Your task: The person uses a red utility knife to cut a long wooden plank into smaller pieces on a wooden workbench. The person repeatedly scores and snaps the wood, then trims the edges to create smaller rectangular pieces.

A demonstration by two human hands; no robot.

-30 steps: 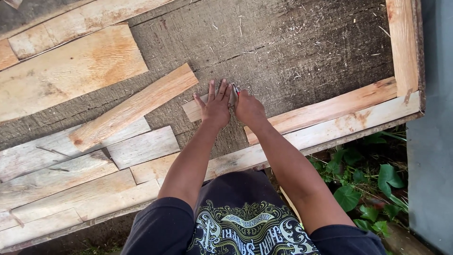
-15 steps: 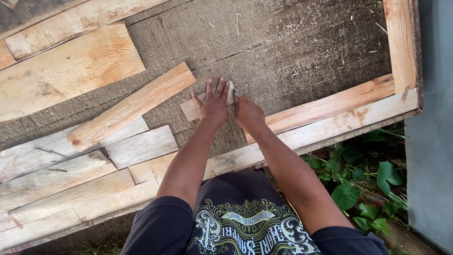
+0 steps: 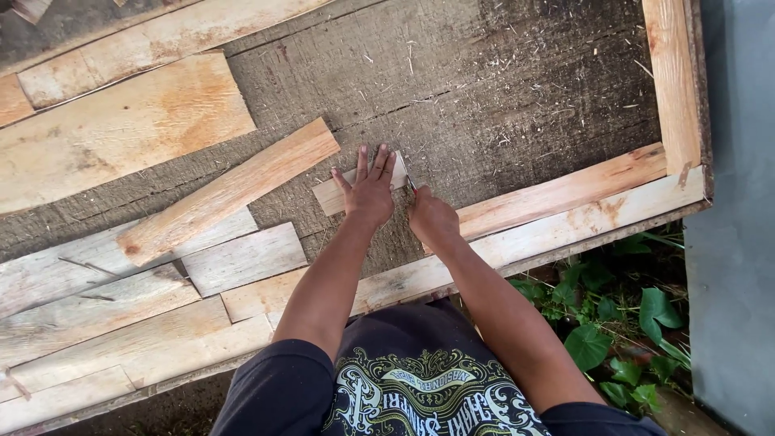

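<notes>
Hands pinning a small wood block, marking its end

Nearest me: long pale plank (image 3: 565, 230) along the table (image 3: 500, 89) edge, just below & right of the block. I see right hand (image 3: 432, 218) clenched on a thin pencil-like tool (image 3: 410, 184), tip at the short wood block (image 3: 343, 192) right end. Left hand (image 3: 370, 187) grip released, flat, fingers spread on the block top. Left of the block: reddish slat (image 3: 230, 190) lying diagonal, close by. Beyond the block: bare grey tabletop w/ shavings.

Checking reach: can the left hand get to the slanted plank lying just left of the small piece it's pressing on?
Probably yes. The left hand lies flat on the small wood piece, and the slanted plank lies close to its left on the rough board surface, with nothing between them.
</notes>
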